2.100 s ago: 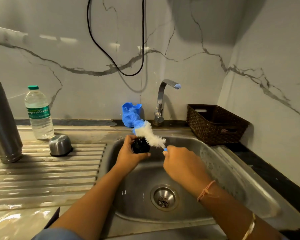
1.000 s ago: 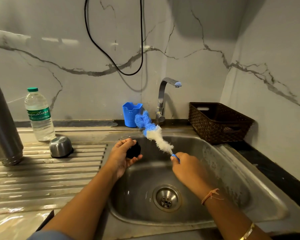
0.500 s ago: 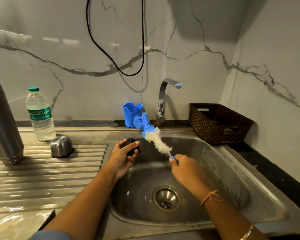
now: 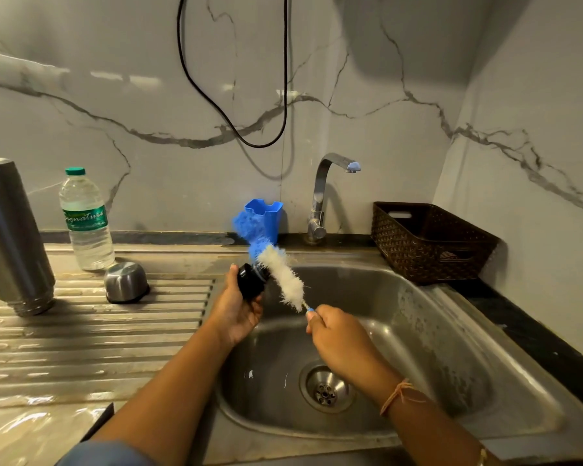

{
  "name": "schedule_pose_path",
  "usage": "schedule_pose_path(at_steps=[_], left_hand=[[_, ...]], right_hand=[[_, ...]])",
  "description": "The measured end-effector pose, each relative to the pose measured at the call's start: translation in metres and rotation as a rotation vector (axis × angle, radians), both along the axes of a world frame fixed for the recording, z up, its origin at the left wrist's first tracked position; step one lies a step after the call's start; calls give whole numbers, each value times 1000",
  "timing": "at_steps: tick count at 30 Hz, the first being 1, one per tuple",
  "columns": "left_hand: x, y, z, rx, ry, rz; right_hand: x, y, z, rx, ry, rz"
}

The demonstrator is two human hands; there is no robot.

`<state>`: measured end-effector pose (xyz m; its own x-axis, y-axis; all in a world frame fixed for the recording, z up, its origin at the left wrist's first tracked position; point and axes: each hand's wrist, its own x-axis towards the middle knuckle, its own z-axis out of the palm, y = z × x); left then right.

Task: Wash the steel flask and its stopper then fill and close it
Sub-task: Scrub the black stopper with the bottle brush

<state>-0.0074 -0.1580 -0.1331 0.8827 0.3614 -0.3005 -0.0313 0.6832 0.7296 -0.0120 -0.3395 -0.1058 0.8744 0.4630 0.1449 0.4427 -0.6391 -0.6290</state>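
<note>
From my feed the steel flask [image 4: 12, 235] is cut off at the left edge, standing mouth down on the ribbed drainboard [image 4: 91, 327], so I see only part of its body and its threaded neck against the metal. Much of the stopper [image 4: 249, 282] is covered by my left hand [image 4: 238, 312], whose fingers are curled around it from below and behind; only its black side and grey end show. The handle of the bottle brush [image 4: 281, 275] is almost wholly buried in my right hand [image 4: 339, 339], closed tight around it, with just a blue tip showing at the knuckles. The brush's blue tuft overlaps the blue cup [image 4: 268, 218] behind it, and the two colours are hard to separate there.

Around me: a water bottle [image 4: 86, 220] stands upright near the wall, a steel cap [image 4: 126, 282] sits upside down just in front of it, a brown basket [image 4: 428, 242] rests on the table right of the sink [image 4: 451, 358], and the tap [image 4: 323, 193] rises behind, its spout dry as far as I can tell. A black cable [image 4: 236, 127] loops down the wall. Both forearms cross the lower sink.

The stopper is held over the sink's left rear corner, tilted, its long axis running up and right with the grey end toward the brush. The brush slants from lower right to upper left, its white bristles touching the stopper's end.
</note>
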Motion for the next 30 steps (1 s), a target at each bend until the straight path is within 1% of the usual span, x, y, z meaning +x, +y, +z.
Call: schedule_pose_path(at_steps=[3,6,7,9,11,13,16,19,20,23,24,26,28,29,30], left_hand=[[-2,-6,9,-121,-120,10],[0,4,8,-327,-214,175],[1,9,7,-356,-223,215],[0,9,6,-300,-204,227],[-3,-3,9,-166,-171,162],[-3,-15,12,-109,-167,96],[-3,-15,15,-139,-176,94],[-5,-6,14,-204,-198,183],[-5,-4,13,-194,-198,206],[-6,-8,12,-20,-158,157],[-6,-12,13,16,-145,124],[-4,-16,13,24,-126,102],[-2,-15,12,41,-97,145],[1,-12,9,93,-66,176],[3,-10,5,216,-8,202]], right_hand=[[4,-4,2,10,15,-35],[-4,-7,1,-26,33,11],[-10,-5,0,-43,32,28],[-20,1,0,-81,-17,53],[-24,8,3,-105,-85,64],[-23,11,9,-102,-110,47],[-16,8,12,-86,-102,16],[-17,4,5,-97,-56,52],[-19,4,2,-99,-50,67],[-16,4,4,-49,-37,55],[-11,3,6,-26,-33,35],[-3,0,8,5,-20,3],[1,-3,6,12,6,-17],[2,-4,4,11,20,-26],[3,-4,2,8,28,-35]])
